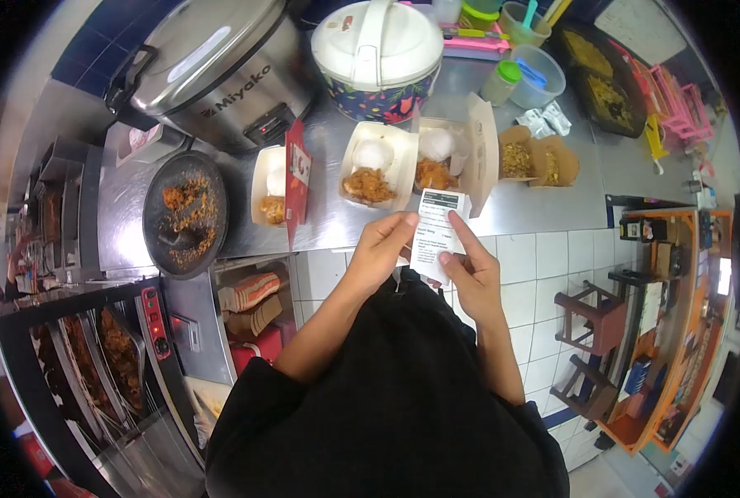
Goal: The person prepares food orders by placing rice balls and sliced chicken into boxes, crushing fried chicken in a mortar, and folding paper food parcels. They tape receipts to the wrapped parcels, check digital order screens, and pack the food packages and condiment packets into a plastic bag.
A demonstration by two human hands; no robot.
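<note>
Both my hands hold a printed paper receipt (433, 236) in front of my chest, at the counter's front edge. My left hand (384, 249) pinches its left side. My right hand (474, 270) grips the right side, thumb on the printed face. Just beyond the receipt stands an open carton (484, 149) with rice and fried chicken. Left of it, another open carton (404, 145) holds a rice mound (373, 154) and fried chicken (367, 186). Further left is a carton with a raised red lid (299, 181), also with rice and chicken.
A stone mortar (156, 195) with reddish crumbs sits left on the steel counter (337, 228). Behind stand a Miyako cooker (221, 91) and a white-lidded rice container (403, 50). Brown boxes (569, 166) of chopped food are at right. A heated cabinet (158, 332) stands lower left, stools (594, 319) lower right.
</note>
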